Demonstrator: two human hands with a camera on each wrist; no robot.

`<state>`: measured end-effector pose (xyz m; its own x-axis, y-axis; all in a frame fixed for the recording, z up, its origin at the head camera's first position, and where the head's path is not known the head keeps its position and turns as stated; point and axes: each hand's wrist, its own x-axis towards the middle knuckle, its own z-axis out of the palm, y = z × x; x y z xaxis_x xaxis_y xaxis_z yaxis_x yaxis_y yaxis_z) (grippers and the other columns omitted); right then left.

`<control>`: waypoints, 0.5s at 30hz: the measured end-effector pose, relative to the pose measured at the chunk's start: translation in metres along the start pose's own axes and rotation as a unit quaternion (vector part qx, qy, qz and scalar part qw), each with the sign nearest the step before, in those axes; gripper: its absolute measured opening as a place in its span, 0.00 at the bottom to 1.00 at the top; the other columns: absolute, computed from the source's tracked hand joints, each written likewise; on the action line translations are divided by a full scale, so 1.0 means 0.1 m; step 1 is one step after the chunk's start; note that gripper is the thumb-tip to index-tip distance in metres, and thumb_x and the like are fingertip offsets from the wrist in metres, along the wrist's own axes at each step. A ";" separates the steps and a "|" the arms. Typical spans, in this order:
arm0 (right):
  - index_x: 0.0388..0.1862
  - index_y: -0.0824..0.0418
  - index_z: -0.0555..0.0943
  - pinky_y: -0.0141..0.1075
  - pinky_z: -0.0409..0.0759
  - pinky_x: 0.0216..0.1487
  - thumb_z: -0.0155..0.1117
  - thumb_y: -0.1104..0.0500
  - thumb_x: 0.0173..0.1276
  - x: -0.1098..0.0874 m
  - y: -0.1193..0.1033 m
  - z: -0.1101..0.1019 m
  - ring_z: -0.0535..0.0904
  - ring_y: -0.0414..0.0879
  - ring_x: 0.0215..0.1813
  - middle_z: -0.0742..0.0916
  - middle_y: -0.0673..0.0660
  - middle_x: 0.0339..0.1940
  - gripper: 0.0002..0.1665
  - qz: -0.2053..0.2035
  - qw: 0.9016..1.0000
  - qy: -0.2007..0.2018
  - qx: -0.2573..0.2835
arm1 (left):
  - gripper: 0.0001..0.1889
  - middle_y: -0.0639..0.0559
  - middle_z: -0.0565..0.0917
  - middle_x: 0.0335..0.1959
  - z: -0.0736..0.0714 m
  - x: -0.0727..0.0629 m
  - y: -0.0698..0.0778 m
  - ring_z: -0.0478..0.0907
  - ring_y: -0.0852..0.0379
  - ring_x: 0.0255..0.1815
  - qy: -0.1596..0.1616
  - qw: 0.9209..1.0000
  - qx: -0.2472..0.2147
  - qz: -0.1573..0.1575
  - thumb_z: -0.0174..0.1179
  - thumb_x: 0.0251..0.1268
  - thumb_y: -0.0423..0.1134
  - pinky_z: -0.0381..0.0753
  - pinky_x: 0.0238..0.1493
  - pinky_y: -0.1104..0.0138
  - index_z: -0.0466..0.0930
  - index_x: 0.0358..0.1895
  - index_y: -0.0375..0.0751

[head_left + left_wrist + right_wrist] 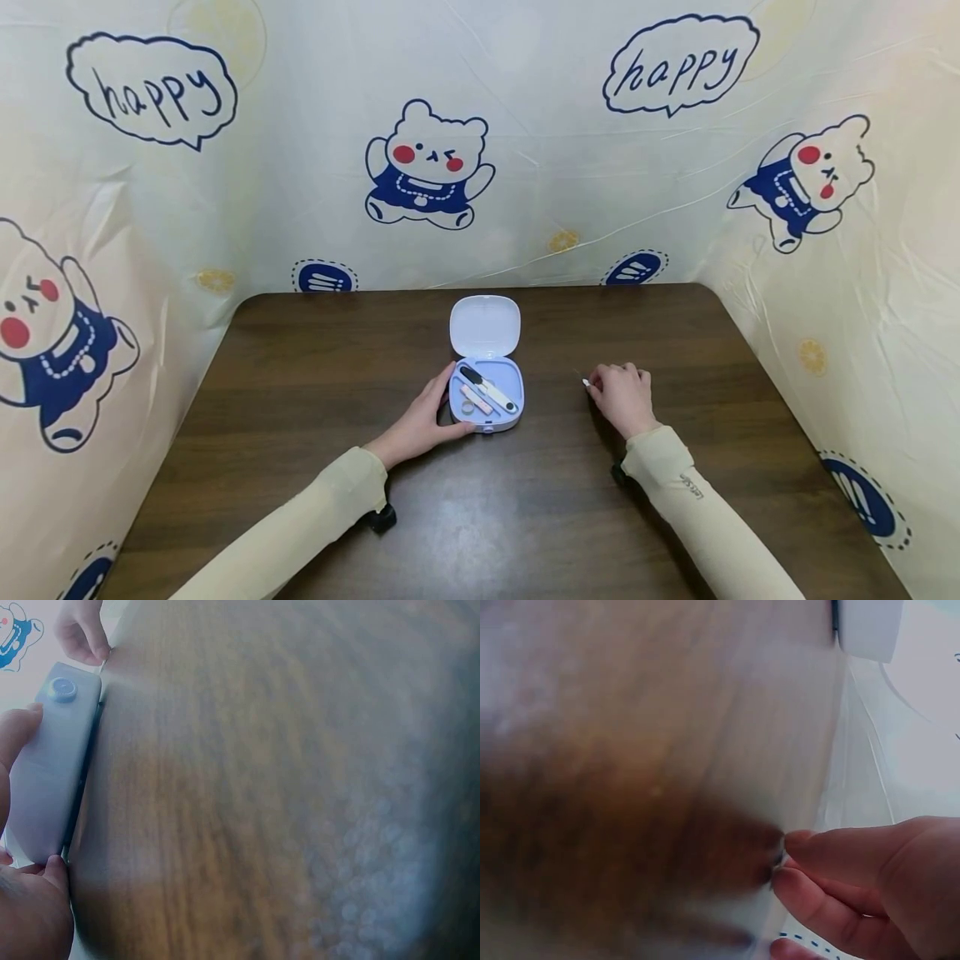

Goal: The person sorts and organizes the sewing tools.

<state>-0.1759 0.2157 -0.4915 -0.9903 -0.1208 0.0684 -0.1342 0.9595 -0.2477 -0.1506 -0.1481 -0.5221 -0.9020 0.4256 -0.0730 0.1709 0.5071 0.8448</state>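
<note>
A small light-blue hinged case (456, 423) stands with its lid (485, 326) raised at the table's middle. In it lie a black-and-white slim tool (497, 394), a pinkish-white strip (476, 400) and a small ring-shaped piece (468, 407). My left hand (416, 423) holds the case at its left side, thumb along the front; the left wrist view shows the case's front catch (63, 689) beyond the thumb. To the right of the case, my right hand (624, 398) pinches a tiny white item (586, 382) near the tabletop. Its full shape is hidden by the fingers.
The brown wooden table (315, 358) reaches back to a pale printed curtain (547, 150), which also hangs along both sides. Dark wrist devices (381, 519) show under the sleeves.
</note>
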 end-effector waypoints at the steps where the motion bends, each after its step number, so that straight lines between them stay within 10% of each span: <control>1: 0.38 0.59 0.87 0.63 0.68 0.56 0.73 0.59 0.70 0.00 0.00 -0.01 0.78 0.63 0.49 0.88 0.54 0.32 0.04 0.003 1.000 -0.010 0.001 | 0.60 0.42 0.51 0.85 0.00 0.00 0.00 0.56 0.46 0.82 0.000 1.000 0.000 -0.001 0.73 0.64 0.57 0.59 0.79 0.49 0.38 0.87 0.47; 15: 0.36 0.59 0.84 0.61 0.67 0.54 0.74 0.58 0.70 0.02 0.02 -0.05 0.77 0.65 0.52 0.86 0.53 0.31 0.07 0.014 0.999 -0.032 0.027 | 0.60 0.41 0.51 0.85 0.00 0.00 0.01 0.57 0.46 0.82 0.000 1.000 -0.008 -0.002 0.74 0.63 0.57 0.60 0.79 0.50 0.38 0.87 0.47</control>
<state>-0.1776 0.2184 -0.4871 -0.9937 -0.1124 -0.0015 -0.1067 0.9478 -0.3005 -0.1501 -0.1478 -0.5211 -0.9025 0.4240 -0.0764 0.1608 0.4961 0.8533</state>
